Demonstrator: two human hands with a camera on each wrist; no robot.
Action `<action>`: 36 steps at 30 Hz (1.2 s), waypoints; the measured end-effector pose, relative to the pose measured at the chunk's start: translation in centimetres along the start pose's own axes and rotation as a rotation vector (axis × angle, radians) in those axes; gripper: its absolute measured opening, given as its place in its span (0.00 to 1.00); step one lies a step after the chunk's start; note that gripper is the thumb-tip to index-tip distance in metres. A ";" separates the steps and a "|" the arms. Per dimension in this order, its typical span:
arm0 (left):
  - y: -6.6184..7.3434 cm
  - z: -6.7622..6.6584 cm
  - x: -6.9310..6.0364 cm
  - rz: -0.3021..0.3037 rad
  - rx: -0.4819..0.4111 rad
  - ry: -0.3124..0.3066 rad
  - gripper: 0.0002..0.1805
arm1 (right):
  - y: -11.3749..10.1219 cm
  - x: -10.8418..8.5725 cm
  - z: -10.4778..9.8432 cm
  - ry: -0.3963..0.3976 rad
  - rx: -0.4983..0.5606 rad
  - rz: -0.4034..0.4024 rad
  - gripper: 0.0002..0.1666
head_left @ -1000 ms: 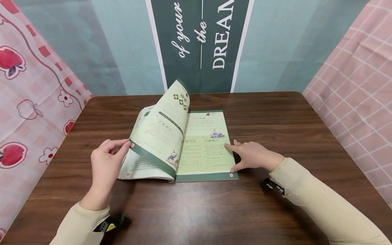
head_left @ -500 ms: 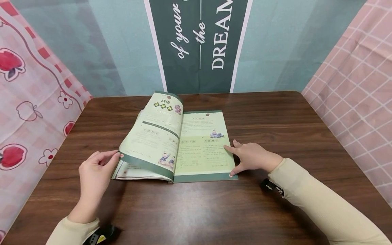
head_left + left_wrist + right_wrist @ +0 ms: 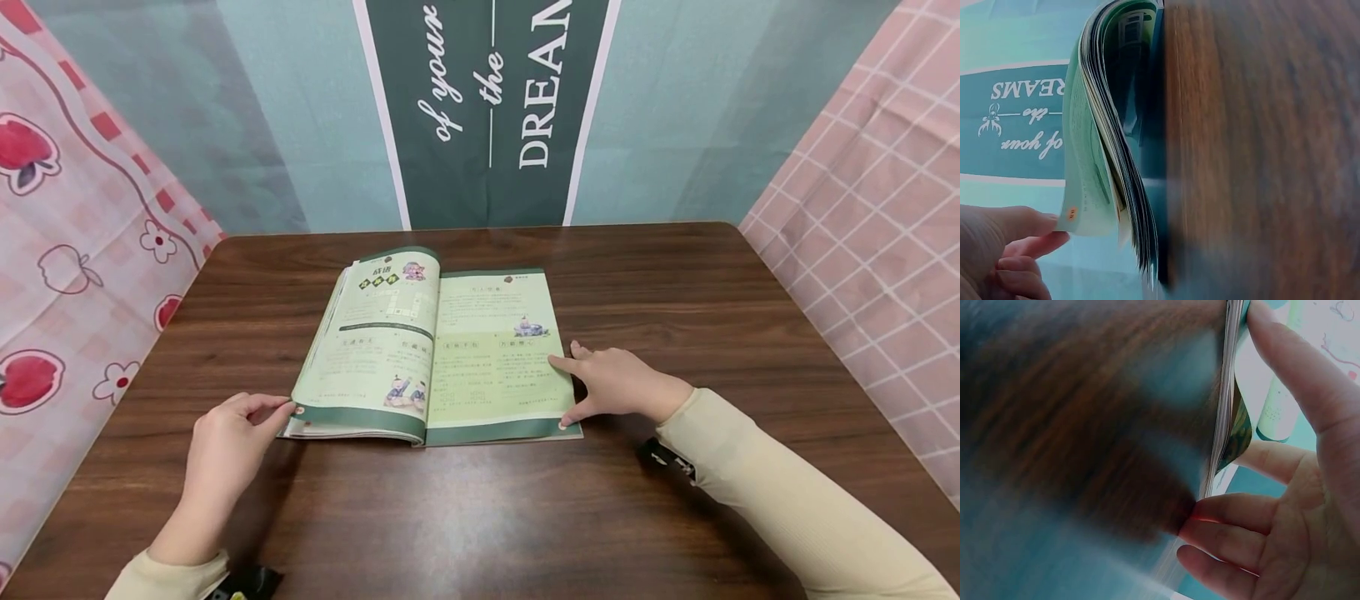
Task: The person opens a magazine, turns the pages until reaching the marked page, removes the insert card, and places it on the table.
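An open book (image 3: 487,383) with pale green pages and dark green borders lies on the wooden table in the head view. My left hand (image 3: 231,442) pinches the lower outer corner of a left-hand page (image 3: 360,358) between thumb and finger. In the left wrist view that page (image 3: 1088,181) stands a little apart from the stack of pages (image 3: 1119,137) beneath it. On the opposite side, my right hand (image 3: 618,385) rests at the book's right edge, thumb and forefinger spread on the right page. Its other fingers (image 3: 1229,544) touch the book's edge in the right wrist view.
The brown table (image 3: 480,517) extends around the book on all sides. Behind it hangs a blue-green cloth (image 3: 300,125) with white lettering. Patterned pink cloths stand at the left (image 3: 90,250) and right (image 3: 877,192).
The page in my left hand has swung over to the left and down onto the left stack. My left hand has moved left and toward me; the right hand has barely shifted.
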State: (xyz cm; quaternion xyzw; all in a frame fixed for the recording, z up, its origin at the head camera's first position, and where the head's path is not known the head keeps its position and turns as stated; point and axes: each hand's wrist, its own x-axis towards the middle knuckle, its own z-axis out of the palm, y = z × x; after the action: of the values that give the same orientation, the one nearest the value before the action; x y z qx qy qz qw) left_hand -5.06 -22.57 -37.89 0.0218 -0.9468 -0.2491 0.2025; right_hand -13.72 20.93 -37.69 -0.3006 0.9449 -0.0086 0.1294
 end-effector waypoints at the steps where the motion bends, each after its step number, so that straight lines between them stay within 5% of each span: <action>1: 0.0 -0.1 0.0 -0.003 0.014 -0.023 0.06 | 0.0 0.1 0.0 0.003 0.000 0.003 0.57; 9: -0.3 -0.3 0.0 -0.057 0.108 -0.262 0.09 | -0.1 0.3 0.2 0.057 -0.008 0.012 0.50; 18: -0.4 -0.3 1.0 -0.111 0.204 -0.426 0.08 | 0.0 0.7 0.4 0.154 -0.048 -0.005 0.18; 21: -0.2 -0.5 1.2 -0.093 0.217 -0.406 0.08 | 0.0 0.8 0.3 0.160 -0.038 -0.014 0.17; 24: 0.5 -1.0 1.4 -0.049 0.206 -0.310 0.08 | 0.0 0.9 0.3 0.170 -0.027 -0.028 0.16; 29: 3.4 -1.2 2.3 0.062 0.131 -0.202 0.10 | -0.1 0.9 0.1 0.185 -0.023 -0.032 0.14; 36: 9.5 3.1 2.3 0.264 -0.090 -0.248 0.09 | -0.3 1.0 0.2 0.197 -0.012 -0.020 0.09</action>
State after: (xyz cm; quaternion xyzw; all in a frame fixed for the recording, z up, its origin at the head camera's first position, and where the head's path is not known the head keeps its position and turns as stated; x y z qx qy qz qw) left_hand -7.84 -13.17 -34.90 -0.1428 -0.9470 -0.2633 0.1157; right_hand -14.27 20.12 -38.12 -0.3083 0.9501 -0.0339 0.0340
